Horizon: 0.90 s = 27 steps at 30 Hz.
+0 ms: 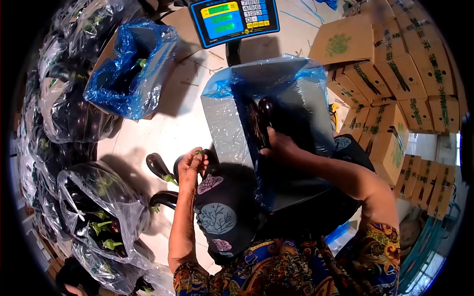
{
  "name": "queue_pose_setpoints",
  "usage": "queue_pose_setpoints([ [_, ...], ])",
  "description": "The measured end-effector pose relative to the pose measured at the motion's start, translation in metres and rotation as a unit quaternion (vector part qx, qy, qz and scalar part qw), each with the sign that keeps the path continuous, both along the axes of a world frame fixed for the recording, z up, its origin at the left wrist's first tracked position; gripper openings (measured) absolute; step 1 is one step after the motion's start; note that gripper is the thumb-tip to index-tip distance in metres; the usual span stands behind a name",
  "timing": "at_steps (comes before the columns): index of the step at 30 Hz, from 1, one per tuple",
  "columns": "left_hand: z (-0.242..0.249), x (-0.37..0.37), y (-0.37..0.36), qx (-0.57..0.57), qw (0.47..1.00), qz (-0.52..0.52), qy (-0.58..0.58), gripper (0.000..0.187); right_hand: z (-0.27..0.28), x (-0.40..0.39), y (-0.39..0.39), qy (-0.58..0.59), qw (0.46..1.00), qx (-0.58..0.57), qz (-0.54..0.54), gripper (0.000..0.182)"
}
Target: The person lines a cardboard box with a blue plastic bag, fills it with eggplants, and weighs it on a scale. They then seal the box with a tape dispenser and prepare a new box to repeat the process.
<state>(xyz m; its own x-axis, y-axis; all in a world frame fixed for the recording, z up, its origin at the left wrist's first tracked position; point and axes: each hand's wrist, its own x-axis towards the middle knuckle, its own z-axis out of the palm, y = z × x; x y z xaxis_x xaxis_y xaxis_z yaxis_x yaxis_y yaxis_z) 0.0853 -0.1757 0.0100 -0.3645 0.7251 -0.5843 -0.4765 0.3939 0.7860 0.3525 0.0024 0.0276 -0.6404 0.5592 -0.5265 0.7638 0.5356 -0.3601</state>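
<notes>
My left hand (190,170) is closed around the green stalk end of an eggplant, whose dark body is partly hidden behind the fingers and my knee. Inside a box (222,128) lined with blue plastic film, my right hand (280,144) grips the lower end of a long, dark eggplant (256,121). Another eggplant (268,105) lies right beside it in the box. On the floor left of my left hand rest two loose eggplants, one upper (159,165) and one lower (165,199).
A scale display (236,19) stands beyond the box. To the left are a second film-lined carton (160,74) and clear bags of eggplants (98,197). Stacked printed cartons (395,74) rise at the right. Part of another person (76,276) shows at lower left.
</notes>
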Motion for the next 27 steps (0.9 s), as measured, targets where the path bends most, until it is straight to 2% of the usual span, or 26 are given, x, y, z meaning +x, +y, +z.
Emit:
queue_pose_setpoints([
  [2, 0.001, 0.003, 0.005, 0.001, 1.000, -0.008, 0.003, 0.027, -0.029, -0.021, 0.000, -0.011, 0.995, -0.007, -0.101, 0.051],
  [5, 0.001, 0.005, 0.016, 0.016, 0.999, -0.034, 0.001, 0.028, -0.032, -0.058, -0.006, -0.069, 0.972, -0.019, -0.226, 0.055],
  [6, 0.001, 0.005, 0.016, 0.019, 0.999, -0.043, -0.002, 0.029, -0.041, -0.065, -0.015, -0.022, 0.956, 0.041, -0.289, 0.052],
  [9, -0.002, 0.007, 0.023, 0.011, 0.997, -0.074, 0.017, 0.029, -0.044, -0.052, -0.018, -0.062, 0.957, -0.023, -0.284, 0.041],
  [10, 0.000, 0.008, 0.027, 0.003, 0.996, -0.085, 0.028, 0.028, -0.044, -0.039, -0.009, -0.011, 0.951, -0.146, -0.272, 0.032],
  [11, 0.000, 0.007, 0.032, -0.004, 0.995, -0.095, 0.040, 0.028, -0.044, -0.027, 0.001, 0.030, 0.923, -0.274, -0.268, 0.025],
  [12, -0.009, 0.004, 0.032, 0.011, 0.995, -0.096, 0.035, 0.029, -0.051, -0.017, 0.006, 0.108, 0.844, -0.407, -0.332, 0.023],
  [13, -0.007, 0.006, 0.038, 0.030, 0.995, -0.094, 0.032, 0.029, -0.029, -0.023, 0.010, 0.183, 0.736, -0.527, -0.383, 0.021],
  [14, -0.006, 0.008, 0.045, 0.049, 0.994, -0.090, 0.028, 0.029, -0.001, -0.019, 0.011, 0.214, 0.758, -0.515, -0.338, 0.030],
  [16, 0.004, 0.016, 0.059, 0.086, 0.991, -0.096, 0.046, 0.029, -0.033, -0.019, 0.001, 0.174, 0.825, -0.415, -0.341, 0.036],
  [17, 0.003, 0.018, 0.063, 0.086, 0.991, -0.096, 0.044, 0.029, -0.042, -0.017, 0.000, 0.134, 0.880, -0.348, -0.294, 0.042],
  [19, 0.002, 0.021, 0.067, 0.084, 0.991, -0.095, 0.040, 0.028, -0.008, -0.032, 0.003, 0.033, 0.959, -0.200, -0.196, 0.055],
  [21, -0.004, 0.020, 0.063, 0.079, 0.989, -0.105, 0.071, 0.028, 0.001, -0.034, -0.010, -0.008, 0.972, -0.109, -0.210, 0.060],
  [22, -0.008, 0.019, 0.061, 0.077, 0.987, -0.109, 0.087, 0.027, -0.017, -0.031, -0.019, 0.019, 0.984, -0.011, -0.175, 0.067],
  [25, -0.020, 0.018, 0.052, 0.073, 0.989, -0.104, 0.071, 0.025, -0.061, -0.022, -0.021, 0.035, 0.971, -0.085, -0.221, 0.065],
  [27, -0.019, 0.018, 0.049, 0.064, 0.993, -0.095, 0.025, 0.024, -0.127, -0.002, -0.006, 0.037, 0.921, -0.271, -0.278, 0.052],
])
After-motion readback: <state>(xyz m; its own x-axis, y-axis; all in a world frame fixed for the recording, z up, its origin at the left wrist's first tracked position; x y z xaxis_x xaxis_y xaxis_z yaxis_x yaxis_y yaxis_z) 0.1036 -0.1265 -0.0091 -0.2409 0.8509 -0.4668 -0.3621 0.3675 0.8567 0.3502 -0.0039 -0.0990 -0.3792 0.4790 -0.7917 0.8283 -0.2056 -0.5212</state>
